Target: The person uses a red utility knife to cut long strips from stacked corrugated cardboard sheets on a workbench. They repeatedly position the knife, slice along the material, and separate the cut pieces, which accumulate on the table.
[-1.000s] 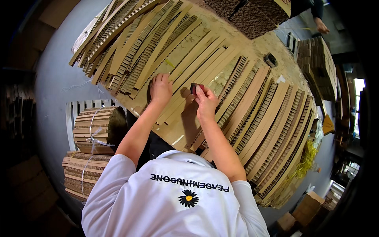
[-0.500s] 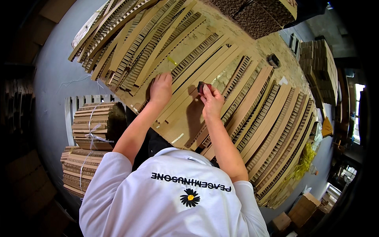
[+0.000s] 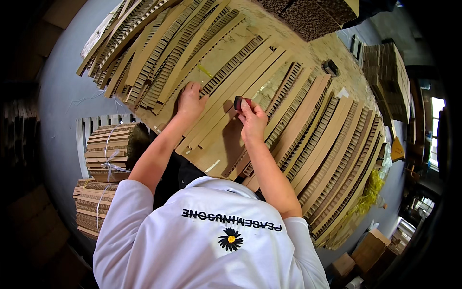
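Observation:
My left hand (image 3: 192,103) is at the near end of a honeycomb cardboard strip (image 3: 231,67), its fingers curled and its thumb toward the strip's end. The fingertips are partly hidden, but they seem to close on that end. To its right, my right hand (image 3: 253,123) pinches a small dark red and black block (image 3: 242,103) between thumb and fingers, above the flat strips. The block casts a shadow near the hand, and its exact kind is unclear. Several flat brown cardboard strips (image 3: 240,91) lie side by side between and beyond my hands.
More honeycomb strips lie in rows at the left (image 3: 163,48) and right (image 3: 332,144) of the worktable (image 3: 288,43). A small black object (image 3: 330,68) sits at the far side. Tied bundles (image 3: 111,149) stand at left below. Yellow strapping (image 3: 369,195) hangs at the right edge.
The whole view has shifted slightly. My right hand has moved a little to the left with the block. My left thumb now shows apart from the fingers beside the strip's end.

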`<state>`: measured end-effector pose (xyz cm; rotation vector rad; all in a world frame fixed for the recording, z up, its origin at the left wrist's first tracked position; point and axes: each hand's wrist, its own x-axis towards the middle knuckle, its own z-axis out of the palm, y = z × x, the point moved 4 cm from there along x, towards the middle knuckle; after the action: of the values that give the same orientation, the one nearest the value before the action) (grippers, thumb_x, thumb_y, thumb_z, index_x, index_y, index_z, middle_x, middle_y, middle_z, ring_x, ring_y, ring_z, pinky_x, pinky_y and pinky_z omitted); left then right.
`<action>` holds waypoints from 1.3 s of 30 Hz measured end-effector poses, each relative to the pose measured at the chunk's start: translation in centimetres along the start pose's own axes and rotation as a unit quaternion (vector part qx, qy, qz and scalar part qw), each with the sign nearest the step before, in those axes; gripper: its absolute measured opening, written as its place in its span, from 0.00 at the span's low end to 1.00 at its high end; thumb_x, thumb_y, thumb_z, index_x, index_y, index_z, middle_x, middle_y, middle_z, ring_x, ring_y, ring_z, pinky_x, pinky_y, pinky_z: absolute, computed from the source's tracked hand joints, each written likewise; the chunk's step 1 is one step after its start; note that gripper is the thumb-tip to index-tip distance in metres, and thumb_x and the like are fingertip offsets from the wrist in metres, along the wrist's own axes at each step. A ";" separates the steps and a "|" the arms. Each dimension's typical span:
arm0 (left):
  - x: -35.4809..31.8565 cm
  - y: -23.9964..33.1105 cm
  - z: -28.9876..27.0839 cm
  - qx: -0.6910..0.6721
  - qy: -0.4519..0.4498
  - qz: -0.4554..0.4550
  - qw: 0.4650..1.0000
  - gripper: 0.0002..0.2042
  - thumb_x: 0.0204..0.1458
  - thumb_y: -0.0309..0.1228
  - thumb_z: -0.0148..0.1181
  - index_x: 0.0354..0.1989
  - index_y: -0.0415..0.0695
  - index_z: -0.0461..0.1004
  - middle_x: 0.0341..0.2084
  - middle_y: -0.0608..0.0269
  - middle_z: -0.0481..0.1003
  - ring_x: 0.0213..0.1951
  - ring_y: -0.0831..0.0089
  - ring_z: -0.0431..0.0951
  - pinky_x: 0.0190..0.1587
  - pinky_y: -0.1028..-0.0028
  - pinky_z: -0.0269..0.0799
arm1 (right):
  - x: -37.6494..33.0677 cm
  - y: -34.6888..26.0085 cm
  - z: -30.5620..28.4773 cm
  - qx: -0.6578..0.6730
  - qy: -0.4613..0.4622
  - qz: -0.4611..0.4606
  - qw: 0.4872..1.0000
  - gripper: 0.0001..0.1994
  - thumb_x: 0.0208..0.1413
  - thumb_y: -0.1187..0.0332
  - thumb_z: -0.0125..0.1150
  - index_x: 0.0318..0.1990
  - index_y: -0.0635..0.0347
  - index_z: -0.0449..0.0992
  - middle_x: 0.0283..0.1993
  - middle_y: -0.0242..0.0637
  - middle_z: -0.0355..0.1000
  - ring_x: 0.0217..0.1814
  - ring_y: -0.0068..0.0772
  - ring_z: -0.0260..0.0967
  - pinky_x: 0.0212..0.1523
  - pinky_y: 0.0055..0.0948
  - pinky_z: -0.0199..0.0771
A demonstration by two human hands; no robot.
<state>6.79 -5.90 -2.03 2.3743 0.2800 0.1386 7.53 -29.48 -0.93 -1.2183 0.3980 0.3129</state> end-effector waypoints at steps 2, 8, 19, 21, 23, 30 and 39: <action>0.3 0.6 0.1 0.063 0.026 0.026 0.997 0.11 0.54 0.27 0.68 0.45 0.44 0.76 0.45 0.51 0.75 0.52 0.45 0.75 0.52 0.52 0.76 | -0.3 -0.1 0.5 0.022 0.013 0.010 1.000 0.10 0.66 0.65 0.72 0.49 0.60 0.83 0.43 0.29 0.82 0.41 0.21 0.77 0.44 0.25 0.74; 0.2 1.5 -0.6 0.093 0.038 0.170 0.980 0.11 0.53 0.27 0.69 0.43 0.44 0.75 0.44 0.53 0.75 0.52 0.46 0.74 0.50 0.52 0.76 | -1.0 0.0 1.9 0.046 0.016 0.008 0.999 0.09 0.65 0.68 0.73 0.47 0.62 0.84 0.40 0.29 0.81 0.38 0.18 0.76 0.38 0.20 0.73; 0.0 1.1 -1.6 0.005 -0.033 -0.011 0.999 0.13 0.53 0.25 0.71 0.43 0.39 0.74 0.43 0.49 0.77 0.48 0.44 0.77 0.49 0.54 0.74 | -0.8 0.2 1.1 0.026 -0.004 0.005 1.000 0.10 0.66 0.69 0.71 0.49 0.65 0.82 0.44 0.33 0.81 0.41 0.25 0.78 0.44 0.27 0.80; 0.1 0.9 -2.3 0.047 -0.012 0.048 0.998 0.13 0.53 0.26 0.71 0.44 0.38 0.74 0.45 0.49 0.78 0.49 0.43 0.77 0.50 0.55 0.74 | -1.1 0.2 1.0 0.024 -0.002 0.019 1.000 0.11 0.67 0.66 0.71 0.51 0.62 0.82 0.46 0.32 0.81 0.43 0.27 0.79 0.49 0.30 0.81; -0.3 0.7 -2.8 0.018 0.002 0.110 0.994 0.12 0.55 0.26 0.70 0.46 0.40 0.76 0.46 0.50 0.79 0.51 0.44 0.77 0.53 0.55 0.75 | -1.2 0.1 1.2 0.035 0.016 0.020 0.999 0.10 0.66 0.68 0.72 0.50 0.63 0.83 0.44 0.32 0.82 0.41 0.25 0.79 0.45 0.27 0.80; -12.4 -2.7 -7.1 -0.133 0.214 -0.048 0.967 0.23 0.66 0.29 0.58 0.69 0.37 0.71 0.64 0.48 0.74 0.68 0.54 0.71 0.68 0.60 0.68 | -1.2 0.6 0.5 0.013 0.010 0.030 0.999 0.12 0.67 0.65 0.72 0.52 0.60 0.82 0.46 0.31 0.81 0.44 0.27 0.80 0.49 0.32 0.79; -13.0 -1.0 -2.2 -0.065 0.268 -0.043 0.960 0.31 0.61 0.34 0.64 0.70 0.32 0.64 0.68 0.41 0.66 0.71 0.42 0.62 0.75 0.49 0.54 | -1.1 0.8 1.9 -0.019 -0.033 0.007 0.999 0.12 0.67 0.66 0.72 0.51 0.62 0.82 0.45 0.32 0.82 0.43 0.26 0.79 0.45 0.25 0.78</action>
<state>-6.40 -6.90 -1.38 2.1515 0.6084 0.7409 6.43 -27.49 -0.50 -1.2401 0.3441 0.3741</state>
